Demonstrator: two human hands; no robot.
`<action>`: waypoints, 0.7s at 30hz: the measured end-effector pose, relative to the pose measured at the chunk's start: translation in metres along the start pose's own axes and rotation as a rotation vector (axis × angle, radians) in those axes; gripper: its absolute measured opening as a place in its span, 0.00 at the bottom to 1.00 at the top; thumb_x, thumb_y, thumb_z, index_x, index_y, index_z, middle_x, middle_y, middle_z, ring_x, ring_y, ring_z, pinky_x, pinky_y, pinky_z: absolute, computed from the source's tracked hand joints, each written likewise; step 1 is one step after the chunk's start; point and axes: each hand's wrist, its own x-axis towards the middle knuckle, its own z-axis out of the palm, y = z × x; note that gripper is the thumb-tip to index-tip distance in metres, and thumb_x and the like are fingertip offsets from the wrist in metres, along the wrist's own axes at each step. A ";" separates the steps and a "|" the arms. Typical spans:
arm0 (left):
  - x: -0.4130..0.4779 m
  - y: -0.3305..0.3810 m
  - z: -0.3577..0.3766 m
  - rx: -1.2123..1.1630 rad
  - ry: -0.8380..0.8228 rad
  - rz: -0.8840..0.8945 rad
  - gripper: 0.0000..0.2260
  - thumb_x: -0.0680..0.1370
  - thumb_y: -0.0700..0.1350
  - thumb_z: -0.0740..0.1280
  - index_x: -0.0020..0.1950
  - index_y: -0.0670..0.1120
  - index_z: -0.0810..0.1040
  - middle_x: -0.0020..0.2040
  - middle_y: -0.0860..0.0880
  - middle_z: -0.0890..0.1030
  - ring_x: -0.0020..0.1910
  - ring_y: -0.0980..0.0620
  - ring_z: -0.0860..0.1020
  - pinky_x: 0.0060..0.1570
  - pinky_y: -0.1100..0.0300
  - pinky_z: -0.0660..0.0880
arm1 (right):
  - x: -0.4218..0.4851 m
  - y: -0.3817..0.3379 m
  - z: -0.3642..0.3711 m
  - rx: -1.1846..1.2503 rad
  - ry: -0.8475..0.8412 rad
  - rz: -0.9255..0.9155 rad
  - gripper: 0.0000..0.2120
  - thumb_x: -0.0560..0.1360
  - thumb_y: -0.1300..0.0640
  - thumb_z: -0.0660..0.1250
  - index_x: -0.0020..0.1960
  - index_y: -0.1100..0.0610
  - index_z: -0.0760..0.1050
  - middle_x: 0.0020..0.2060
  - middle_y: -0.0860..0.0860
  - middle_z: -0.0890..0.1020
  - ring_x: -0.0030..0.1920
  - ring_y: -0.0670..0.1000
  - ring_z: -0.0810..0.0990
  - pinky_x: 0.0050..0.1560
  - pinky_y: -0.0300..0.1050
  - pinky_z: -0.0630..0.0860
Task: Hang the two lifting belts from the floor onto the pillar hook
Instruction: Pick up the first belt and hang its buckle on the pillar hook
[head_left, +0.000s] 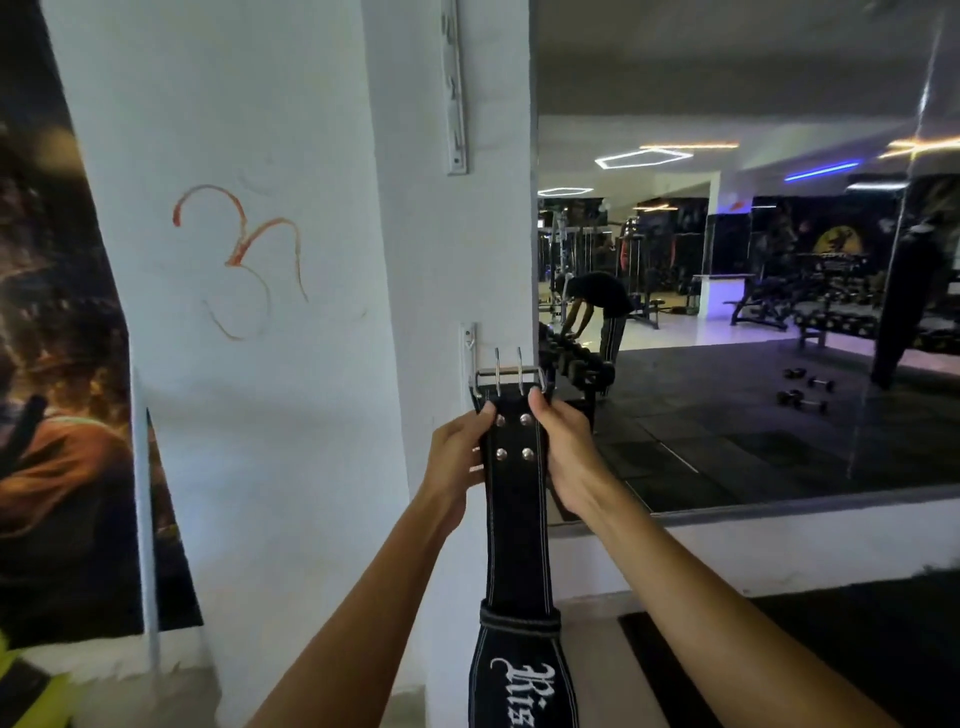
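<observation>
While the left hand (457, 457) and right hand (563, 452) each clamp an edge of the belt (517, 525), it hangs upright against the pillar (291, 364): black, white-stitched, four rivets, steel buckle (509, 376) beside the hook (470, 345).

both bare hands grip one black leather lifting belt with white stitching (517, 499) just below its steel double-prong buckle (509, 375), left hand (457, 457) on its left edge, right hand (563, 452) on its right. the buckle is raised beside a small metal hook (469, 345) on the white painted pillar (291, 364). the belt hangs down between the forearms. a wall mirror (753, 322) stands to the right.
</observation>
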 end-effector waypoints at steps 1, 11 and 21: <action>0.003 0.006 0.002 0.001 0.046 -0.021 0.15 0.78 0.54 0.62 0.49 0.46 0.83 0.41 0.48 0.84 0.41 0.49 0.81 0.39 0.58 0.76 | -0.002 0.002 0.000 -0.017 -0.006 -0.016 0.13 0.76 0.49 0.62 0.52 0.56 0.79 0.47 0.54 0.84 0.50 0.55 0.83 0.52 0.51 0.78; 0.015 0.022 -0.007 0.093 -0.081 -0.098 0.13 0.76 0.53 0.65 0.47 0.45 0.82 0.39 0.47 0.83 0.40 0.48 0.81 0.40 0.58 0.78 | -0.013 0.008 0.002 -0.015 0.037 -0.023 0.10 0.76 0.52 0.62 0.44 0.53 0.81 0.41 0.54 0.84 0.43 0.55 0.83 0.45 0.49 0.80; 0.022 0.007 0.031 0.092 0.435 0.378 0.16 0.82 0.50 0.55 0.38 0.51 0.76 0.36 0.49 0.81 0.37 0.52 0.79 0.41 0.54 0.76 | 0.004 -0.021 0.017 -0.041 0.021 0.125 0.19 0.73 0.49 0.66 0.61 0.58 0.74 0.48 0.53 0.81 0.47 0.52 0.80 0.48 0.47 0.78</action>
